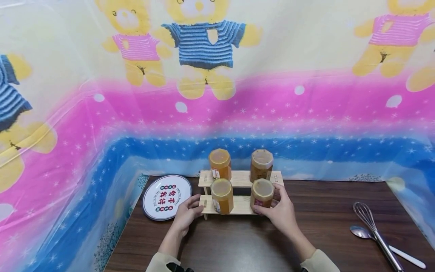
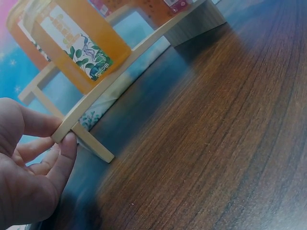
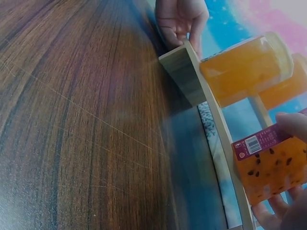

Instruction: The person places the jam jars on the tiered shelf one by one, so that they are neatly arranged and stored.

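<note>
A two-step wooden rack [image 1: 240, 210] bears several lidded jars of orange contents, two on each step. My left hand [image 1: 186, 214] pinches the left end of the lower step, thumb above and fingers beneath, as the left wrist view shows. With my right hand [image 1: 283, 209] I grip the front right jar [image 3: 271, 167], which has dark seeds and a purple label, at the right end of the lower step. Beside it on that step stands the front left jar [image 2: 76, 45], with a leaf-printed label. Behind are the back left jar [image 1: 219, 163] and the back right jar [image 1: 261, 164].
A white plate [image 1: 158, 206] with printed characters lies left of the rack, close to my left hand. At the right are a whisk [image 1: 374, 226] and a spoon [image 1: 361, 232], crossing each other on the brown table [image 1: 316, 211]. A bear-printed cloth [image 1: 272, 109] hangs behind.
</note>
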`<state>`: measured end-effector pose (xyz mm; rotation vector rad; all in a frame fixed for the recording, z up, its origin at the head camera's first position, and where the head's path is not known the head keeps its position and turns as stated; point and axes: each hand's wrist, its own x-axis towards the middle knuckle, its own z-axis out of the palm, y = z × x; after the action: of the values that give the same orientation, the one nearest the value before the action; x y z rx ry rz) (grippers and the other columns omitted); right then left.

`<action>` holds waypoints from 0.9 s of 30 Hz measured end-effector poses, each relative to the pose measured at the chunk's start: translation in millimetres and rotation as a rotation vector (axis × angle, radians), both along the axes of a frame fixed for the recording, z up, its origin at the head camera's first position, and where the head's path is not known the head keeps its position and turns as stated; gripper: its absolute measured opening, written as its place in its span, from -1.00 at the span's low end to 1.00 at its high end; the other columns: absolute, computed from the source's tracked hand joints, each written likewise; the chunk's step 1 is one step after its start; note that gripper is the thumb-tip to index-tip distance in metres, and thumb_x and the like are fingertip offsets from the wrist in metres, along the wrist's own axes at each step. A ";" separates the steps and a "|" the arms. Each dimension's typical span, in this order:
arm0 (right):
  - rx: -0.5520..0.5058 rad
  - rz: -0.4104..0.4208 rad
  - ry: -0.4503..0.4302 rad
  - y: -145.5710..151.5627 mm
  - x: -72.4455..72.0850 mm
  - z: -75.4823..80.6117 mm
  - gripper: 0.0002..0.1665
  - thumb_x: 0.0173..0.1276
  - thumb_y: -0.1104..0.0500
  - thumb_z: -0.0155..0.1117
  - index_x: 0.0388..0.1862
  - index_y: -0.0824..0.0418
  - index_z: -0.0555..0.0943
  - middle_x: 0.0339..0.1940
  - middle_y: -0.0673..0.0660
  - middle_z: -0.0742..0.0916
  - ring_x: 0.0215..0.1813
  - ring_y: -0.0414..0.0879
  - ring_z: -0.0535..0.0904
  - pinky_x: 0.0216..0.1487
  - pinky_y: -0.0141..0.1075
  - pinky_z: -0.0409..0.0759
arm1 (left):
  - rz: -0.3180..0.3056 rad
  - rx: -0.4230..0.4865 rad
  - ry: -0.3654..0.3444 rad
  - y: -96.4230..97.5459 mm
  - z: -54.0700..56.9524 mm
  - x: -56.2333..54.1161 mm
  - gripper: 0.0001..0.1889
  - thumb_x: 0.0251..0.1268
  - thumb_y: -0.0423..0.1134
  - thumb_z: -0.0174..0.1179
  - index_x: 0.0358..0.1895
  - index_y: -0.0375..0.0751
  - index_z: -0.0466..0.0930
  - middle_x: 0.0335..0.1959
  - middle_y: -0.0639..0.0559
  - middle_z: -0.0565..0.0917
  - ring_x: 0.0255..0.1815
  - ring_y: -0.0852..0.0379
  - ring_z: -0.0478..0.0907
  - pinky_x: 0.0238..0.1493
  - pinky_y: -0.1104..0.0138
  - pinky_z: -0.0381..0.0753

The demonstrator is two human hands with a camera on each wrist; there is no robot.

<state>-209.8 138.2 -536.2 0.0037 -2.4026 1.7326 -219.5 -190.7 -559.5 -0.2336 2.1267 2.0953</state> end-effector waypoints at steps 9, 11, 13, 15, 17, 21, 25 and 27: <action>0.043 0.017 -0.021 4.0 2.2 5.8 0.15 -0.08 0.06 0.82 0.47 0.10 0.37 0.26 0.19 0.60 0.28 0.16 0.57 0.27 0.12 0.60 | -0.002 -0.018 0.001 -1.0 1.0 -0.8 -0.40 0.41 -0.47 0.20 0.50 -0.46 0.32 0.20 -0.37 0.58 -0.06 0.02 0.67 -0.02 0.23 0.74; 0.074 0.021 -0.017 5.9 2.1 7.2 0.15 -0.09 0.01 0.82 0.46 0.10 0.39 0.28 0.17 0.60 0.28 0.16 0.56 0.29 0.16 0.57 | -0.008 -0.031 0.014 -1.8 1.9 -1.5 -0.39 0.41 -0.47 0.20 0.49 -0.48 0.32 0.21 -0.38 0.58 -0.06 0.01 0.67 -0.02 0.21 0.74; 0.109 0.031 -0.010 7.7 2.6 8.6 0.17 -0.10 -0.06 0.82 0.47 0.10 0.39 0.28 0.15 0.61 0.28 0.14 0.55 0.28 0.18 0.56 | -0.015 -0.056 0.031 -2.5 3.6 -1.4 -0.39 0.40 -0.47 0.20 0.49 -0.50 0.32 0.20 -0.40 0.58 -0.05 -0.02 0.68 -0.02 0.19 0.75; 0.132 0.041 -0.007 9.0 2.9 9.7 0.18 -0.12 -0.10 0.82 0.47 0.07 0.40 0.27 0.11 0.61 0.28 0.10 0.54 0.28 0.17 0.56 | -0.022 -0.093 0.052 -3.3 5.4 -1.3 -0.39 0.38 -0.47 0.21 0.47 -0.53 0.32 0.20 -0.42 0.58 -0.02 -0.03 0.67 -0.03 0.20 0.75; 0.154 0.055 0.002 10.3 3.3 10.4 0.20 -0.13 -0.14 0.81 0.48 0.07 0.40 0.26 0.10 0.62 0.28 0.08 0.53 0.27 0.17 0.56 | -0.023 -0.150 0.070 -3.7 7.8 -1.1 -0.39 0.36 -0.45 0.23 0.45 -0.53 0.35 0.20 -0.41 0.59 0.00 -0.05 0.66 -0.05 0.23 0.73; 0.188 0.073 0.026 14.0 3.5 11.3 0.31 -0.14 -0.20 0.80 0.56 0.11 0.34 0.27 0.14 0.62 0.30 0.10 0.53 0.28 0.18 0.56 | -0.019 -0.270 0.119 -5.3 14.2 -1.7 -0.39 0.26 -0.44 0.29 0.40 -0.52 0.42 0.19 -0.38 0.60 0.09 -0.14 0.64 -0.06 0.26 0.71; 0.234 0.076 0.053 22.4 3.3 14.0 0.39 -0.13 -0.28 0.76 0.61 0.15 0.27 0.27 0.16 0.64 0.34 0.14 0.52 0.33 0.24 0.48 | -0.021 -0.429 0.185 -11.0 23.7 -3.3 -0.37 0.22 -0.40 0.34 0.39 -0.44 0.48 0.23 -0.35 0.59 0.19 -0.25 0.61 0.13 0.07 0.67; 0.267 0.078 0.068 28.5 3.0 17.0 0.40 -0.10 -0.32 0.73 0.62 0.15 0.26 0.30 0.18 0.62 0.38 0.18 0.48 0.36 0.31 0.41 | -0.031 -0.519 0.228 -15.9 29.2 -4.1 -0.36 0.23 -0.35 0.38 0.40 -0.40 0.48 0.29 -0.36 0.57 0.24 -0.29 0.57 0.24 -0.05 0.59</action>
<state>-206.7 166.7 -519.2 0.1904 -2.5933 1.4029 -223.6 -206.6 -530.3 -0.0136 2.7595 1.5767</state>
